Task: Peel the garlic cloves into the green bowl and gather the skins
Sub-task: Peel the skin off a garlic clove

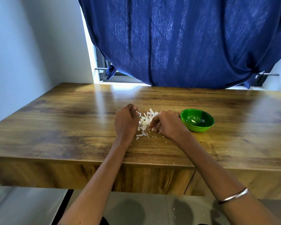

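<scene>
The left hand (125, 122) rests on the wooden table (58, 120) with its fingers curled inward, knuckles toward the camera; something small and pale shows at its fingertips, but whether it is a garlic clove or a scrap of skin cannot be told. The right hand (167, 124) sits just to the right of it, palm down, fingers bent and pointing back toward the left hand, their tips touching the near edge of the pile of garlic skins (145, 123); it looks to be pinching at a thin strip, though what exactly it has hold of is too small to make out.

The pile of white, papery skins lies between the two hands, spreading from beyond the fingertips down to just before the wrists, with a few loose flecks scattered on the table nearer the person. On the right forearm, well back from the hand, sits a thin metal bangle (234, 196).

Just beyond and to the right of the right hand stands the green bowl (197, 120), upright, near the knuckles but apart from them. Inside it lies a small pale piece (193, 121), likely peeled garlic.

Farther out, past both hands, the table runs to a window (104, 73) mostly covered by a dark blue curtain (185, 43). A pale wall (31, 46) stands beyond the left hand.
</scene>
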`<state>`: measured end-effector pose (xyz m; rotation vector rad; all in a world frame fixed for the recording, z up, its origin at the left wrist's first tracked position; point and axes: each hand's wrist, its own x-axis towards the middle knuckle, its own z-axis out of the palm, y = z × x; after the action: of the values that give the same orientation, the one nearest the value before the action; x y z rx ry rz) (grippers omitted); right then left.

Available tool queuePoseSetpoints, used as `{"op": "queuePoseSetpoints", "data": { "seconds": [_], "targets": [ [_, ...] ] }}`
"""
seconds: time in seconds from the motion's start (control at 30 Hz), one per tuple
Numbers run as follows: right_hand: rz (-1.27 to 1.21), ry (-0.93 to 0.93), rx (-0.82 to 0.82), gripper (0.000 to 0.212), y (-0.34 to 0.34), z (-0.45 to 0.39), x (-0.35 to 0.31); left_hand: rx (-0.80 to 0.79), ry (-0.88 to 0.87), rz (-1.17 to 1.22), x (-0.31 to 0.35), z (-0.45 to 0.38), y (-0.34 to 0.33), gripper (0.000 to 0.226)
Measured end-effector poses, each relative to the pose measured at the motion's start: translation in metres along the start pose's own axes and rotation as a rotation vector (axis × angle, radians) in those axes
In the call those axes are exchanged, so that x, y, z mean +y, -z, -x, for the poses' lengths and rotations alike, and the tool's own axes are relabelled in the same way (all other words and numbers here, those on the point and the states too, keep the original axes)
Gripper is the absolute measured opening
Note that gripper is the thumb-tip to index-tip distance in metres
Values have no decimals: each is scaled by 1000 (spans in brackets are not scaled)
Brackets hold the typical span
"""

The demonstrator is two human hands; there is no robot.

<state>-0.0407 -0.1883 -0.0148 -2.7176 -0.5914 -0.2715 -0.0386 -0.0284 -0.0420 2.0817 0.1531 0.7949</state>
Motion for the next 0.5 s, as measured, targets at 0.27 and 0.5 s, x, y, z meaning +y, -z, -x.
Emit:
{"op": "queuePoseSetpoints", "data": {
  "seconds": [0.27, 0.5],
  "targets": [
    [-168, -40, 54, 15, -2, -4, 8, -20, -52, 67, 0, 0, 0, 25],
    [-1058, -264, 168, 12, -2, -8, 10, -93, -176, 182, 0, -4, -6, 23]
  ]
}}
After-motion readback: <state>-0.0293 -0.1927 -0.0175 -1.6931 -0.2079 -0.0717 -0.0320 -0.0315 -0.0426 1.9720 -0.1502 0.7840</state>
